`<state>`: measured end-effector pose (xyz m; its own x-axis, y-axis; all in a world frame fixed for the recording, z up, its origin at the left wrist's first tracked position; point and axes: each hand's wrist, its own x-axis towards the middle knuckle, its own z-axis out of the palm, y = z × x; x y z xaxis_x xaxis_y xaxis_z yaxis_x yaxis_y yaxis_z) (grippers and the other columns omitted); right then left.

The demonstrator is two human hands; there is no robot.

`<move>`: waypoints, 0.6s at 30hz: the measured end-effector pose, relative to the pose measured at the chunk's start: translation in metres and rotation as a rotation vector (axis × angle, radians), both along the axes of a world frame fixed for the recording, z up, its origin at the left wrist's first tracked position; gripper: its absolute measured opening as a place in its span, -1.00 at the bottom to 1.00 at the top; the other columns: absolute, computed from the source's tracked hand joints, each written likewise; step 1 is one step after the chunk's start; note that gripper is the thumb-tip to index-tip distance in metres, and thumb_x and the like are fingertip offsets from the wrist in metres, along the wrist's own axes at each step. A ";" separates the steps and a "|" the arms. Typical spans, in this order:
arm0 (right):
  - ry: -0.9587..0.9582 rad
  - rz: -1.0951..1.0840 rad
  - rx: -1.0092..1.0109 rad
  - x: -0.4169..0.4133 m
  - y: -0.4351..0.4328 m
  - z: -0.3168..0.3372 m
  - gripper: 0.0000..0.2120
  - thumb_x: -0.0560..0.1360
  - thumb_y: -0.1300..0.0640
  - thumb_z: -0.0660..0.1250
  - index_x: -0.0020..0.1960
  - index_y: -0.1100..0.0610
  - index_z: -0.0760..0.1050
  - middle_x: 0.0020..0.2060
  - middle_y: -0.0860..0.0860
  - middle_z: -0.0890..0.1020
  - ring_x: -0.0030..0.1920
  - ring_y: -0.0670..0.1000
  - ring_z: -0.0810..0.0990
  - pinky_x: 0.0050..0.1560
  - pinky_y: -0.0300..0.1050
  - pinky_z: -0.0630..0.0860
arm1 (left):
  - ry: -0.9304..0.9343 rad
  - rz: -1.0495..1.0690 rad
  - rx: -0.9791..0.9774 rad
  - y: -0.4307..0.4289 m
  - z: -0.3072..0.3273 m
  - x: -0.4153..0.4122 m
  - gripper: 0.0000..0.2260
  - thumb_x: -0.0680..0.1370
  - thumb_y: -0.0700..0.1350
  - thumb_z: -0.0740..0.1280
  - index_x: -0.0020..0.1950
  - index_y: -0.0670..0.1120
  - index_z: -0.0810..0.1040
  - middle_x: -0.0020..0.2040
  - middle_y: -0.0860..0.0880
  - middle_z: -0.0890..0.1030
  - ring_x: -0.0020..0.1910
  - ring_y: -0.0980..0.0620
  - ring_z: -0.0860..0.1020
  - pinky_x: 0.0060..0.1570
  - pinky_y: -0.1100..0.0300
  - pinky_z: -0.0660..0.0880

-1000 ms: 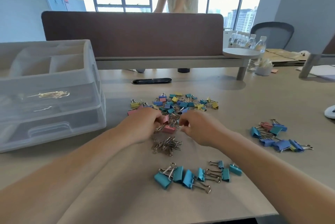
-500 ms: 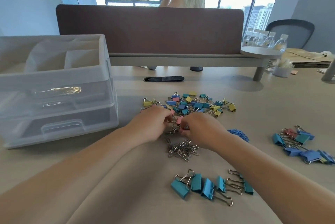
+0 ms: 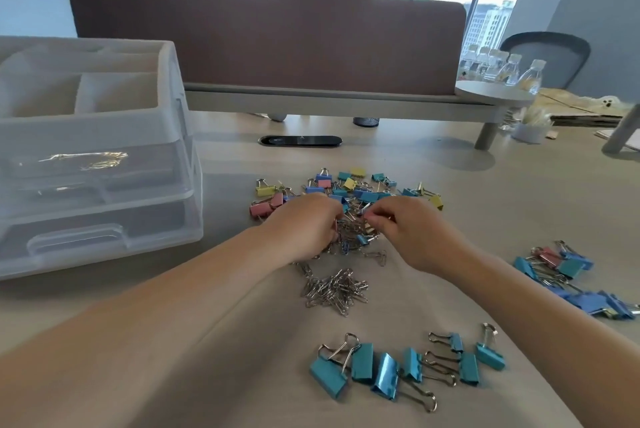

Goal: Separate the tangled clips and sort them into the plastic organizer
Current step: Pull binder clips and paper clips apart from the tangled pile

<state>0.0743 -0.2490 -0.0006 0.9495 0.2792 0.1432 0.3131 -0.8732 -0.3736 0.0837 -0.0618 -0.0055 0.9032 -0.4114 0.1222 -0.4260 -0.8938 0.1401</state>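
A tangle of small coloured binder clips (image 3: 349, 187) and silver paper clips lies mid-table. My left hand (image 3: 304, 225) and my right hand (image 3: 405, 226) sit at its near edge, fingers curled, each pinching clips in the tangle (image 3: 353, 230) between them. A loose heap of silver paper clips (image 3: 334, 289) lies just in front of my hands. Several teal binder clips (image 3: 388, 370) lie nearer me, and blue and pink ones (image 3: 568, 275) sit at the right. The clear plastic organizer (image 3: 104, 219) stands at the left, with gold clips (image 3: 93, 159) in its upper drawer.
A brown desk divider (image 3: 266, 36) on a grey shelf crosses the back. A black cable grommet (image 3: 299, 140) lies in the desk behind the clips. Water bottles (image 3: 512, 71) stand on a round stand at the right. A person stands beyond the divider.
The view has shifted closer and lower. My hands have drawn slightly apart over the tangle, and the pink clip between them is no longer visible.
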 end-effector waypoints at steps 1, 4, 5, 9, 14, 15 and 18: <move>-0.004 -0.009 0.025 0.000 -0.002 0.000 -0.80 0.64 0.00 0.19 0.04 0.01 0.59 -0.21 -0.12 0.63 -0.23 -0.08 0.57 -0.21 -0.13 0.53 | -0.002 0.003 0.011 -0.002 0.000 0.001 -0.80 0.59 -0.14 0.29 0.20 -0.07 0.54 0.09 -0.04 0.55 0.10 -0.03 0.53 0.14 0.01 0.39; -0.002 -0.029 0.097 0.000 -0.005 0.002 -0.82 0.64 0.01 0.20 -0.01 0.00 0.56 -0.22 -0.10 0.61 -0.22 -0.07 0.57 -0.25 -0.16 0.47 | 0.023 0.014 0.022 -0.004 -0.002 0.004 -0.85 0.58 -0.16 0.28 0.14 -0.09 0.54 0.03 -0.04 0.53 0.05 -0.03 0.53 0.09 0.01 0.40; 0.000 -0.037 0.123 0.001 -0.006 0.003 -0.82 0.64 0.01 0.20 -0.02 0.01 0.55 -0.22 -0.10 0.62 -0.21 -0.06 0.58 -0.24 -0.16 0.47 | 0.027 0.014 0.018 -0.005 -0.001 0.005 -0.84 0.58 -0.17 0.28 0.14 -0.08 0.54 0.04 -0.03 0.54 0.05 -0.02 0.53 0.09 0.02 0.41; 0.034 -0.079 0.279 0.004 -0.014 0.004 -0.83 0.65 0.06 0.20 -0.04 0.02 0.54 -0.22 -0.07 0.65 -0.23 -0.06 0.62 -0.31 -0.23 0.45 | 0.017 0.019 0.002 -0.006 -0.003 0.010 -0.85 0.59 -0.12 0.28 0.14 -0.07 0.54 0.09 -0.03 0.56 0.04 -0.01 0.53 0.00 0.06 0.39; 0.047 -0.130 0.466 0.006 -0.026 0.002 -0.84 0.64 0.09 0.21 -0.07 -0.02 0.51 -0.24 -0.04 0.69 -0.33 -0.08 0.63 -0.44 -0.34 0.38 | -0.026 0.065 -0.094 -0.006 0.002 0.010 -0.79 0.60 -0.01 0.29 0.20 -0.03 0.53 0.14 0.00 0.52 0.06 0.01 0.53 0.14 -0.04 0.47; 0.038 -0.143 0.480 0.006 -0.029 0.003 -0.84 0.64 0.10 0.20 -0.06 -0.02 0.52 -0.24 -0.03 0.68 -0.33 -0.08 0.61 -0.42 -0.30 0.39 | -0.039 0.055 -0.117 -0.008 0.005 0.010 -0.81 0.60 -0.01 0.29 0.16 -0.04 0.54 0.10 0.00 0.52 0.02 0.02 0.52 0.12 -0.02 0.49; 0.025 -0.163 0.494 0.002 -0.040 0.007 -0.82 0.63 0.03 0.23 -0.11 -0.02 0.53 -0.28 -0.03 0.67 -0.34 -0.07 0.57 -0.36 -0.21 0.42 | -0.060 0.005 -0.194 -0.020 0.017 0.008 -0.84 0.60 -0.03 0.29 0.11 -0.06 0.55 0.02 0.02 0.50 -0.07 0.08 0.49 -0.04 0.13 0.47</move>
